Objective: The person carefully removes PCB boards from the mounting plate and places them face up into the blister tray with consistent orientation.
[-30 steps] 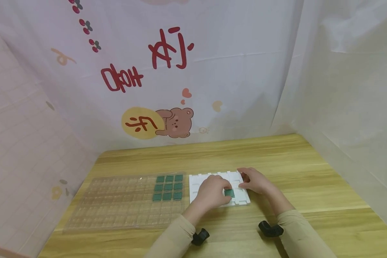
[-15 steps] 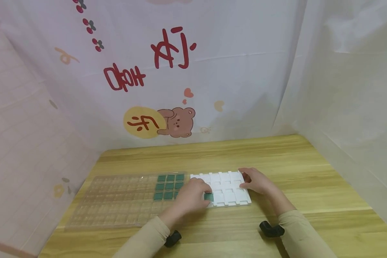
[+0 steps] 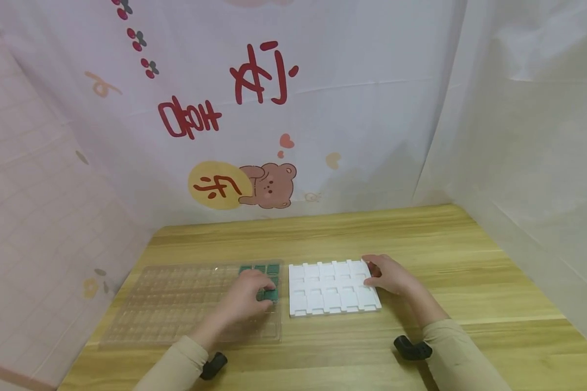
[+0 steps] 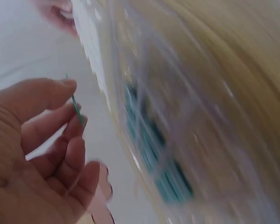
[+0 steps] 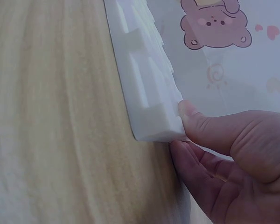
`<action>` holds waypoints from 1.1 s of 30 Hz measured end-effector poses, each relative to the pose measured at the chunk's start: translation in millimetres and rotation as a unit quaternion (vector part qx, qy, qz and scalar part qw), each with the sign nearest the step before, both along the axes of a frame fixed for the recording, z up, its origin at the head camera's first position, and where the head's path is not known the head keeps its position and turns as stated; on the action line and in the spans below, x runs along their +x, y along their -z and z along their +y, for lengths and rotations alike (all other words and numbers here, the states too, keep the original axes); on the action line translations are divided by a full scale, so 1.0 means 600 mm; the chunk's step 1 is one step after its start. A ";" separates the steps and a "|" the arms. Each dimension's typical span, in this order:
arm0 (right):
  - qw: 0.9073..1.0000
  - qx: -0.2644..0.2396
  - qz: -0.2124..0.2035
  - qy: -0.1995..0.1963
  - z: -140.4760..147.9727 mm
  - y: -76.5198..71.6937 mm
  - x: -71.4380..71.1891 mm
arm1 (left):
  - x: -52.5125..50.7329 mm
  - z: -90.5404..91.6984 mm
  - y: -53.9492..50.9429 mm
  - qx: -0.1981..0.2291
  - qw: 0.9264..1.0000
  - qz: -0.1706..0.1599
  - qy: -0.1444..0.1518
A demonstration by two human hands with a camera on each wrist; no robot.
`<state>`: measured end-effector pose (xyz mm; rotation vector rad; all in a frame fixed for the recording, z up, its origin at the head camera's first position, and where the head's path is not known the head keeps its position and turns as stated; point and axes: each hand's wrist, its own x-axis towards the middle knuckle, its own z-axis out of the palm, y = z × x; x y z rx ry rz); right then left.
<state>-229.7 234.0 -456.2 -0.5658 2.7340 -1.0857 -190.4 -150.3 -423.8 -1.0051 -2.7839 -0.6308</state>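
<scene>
My left hand (image 3: 247,293) is over the right part of a clear plastic tray (image 3: 176,309). In the left wrist view its thumb and fingertips pinch a thin green circuit board (image 4: 76,106), seen edge-on. Below it, rows of similar green boards (image 3: 273,269) sit in the clear tray's compartments, some covered by the hand. To the right lies a white tray (image 3: 325,288) with shallow recesses, all showing bare. My right hand (image 3: 393,276) grips that tray's right end; in the right wrist view the thumb (image 5: 196,123) lies against its corner.
Both trays lie on a wood-grain table (image 3: 347,347), a narrow gap between them. A printed white cloth (image 3: 352,108) hangs behind and at the sides. Black wrist mounts (image 3: 411,347) jut from the sleeves.
My left hand has moved left with the green board, from above the white tray to above the clear tray. My right hand stays at the white tray's right end.
</scene>
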 end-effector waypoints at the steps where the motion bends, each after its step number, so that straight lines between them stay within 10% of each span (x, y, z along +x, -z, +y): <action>1: 1.000 -0.003 -0.001 0.000 0.000 0.001 -0.001 | 0.001 -0.011 0.000 -0.003 1.000 -0.005 -0.001; 13: 1.000 -0.009 -0.001 0.003 0.001 0.003 0.001 | 0.019 -0.098 0.011 -0.026 0.999 -0.030 -0.023; 33: 1.000 -0.010 0.003 -0.004 0.000 -0.001 0.001 | 0.018 -0.117 0.024 -0.049 0.998 -0.033 -0.027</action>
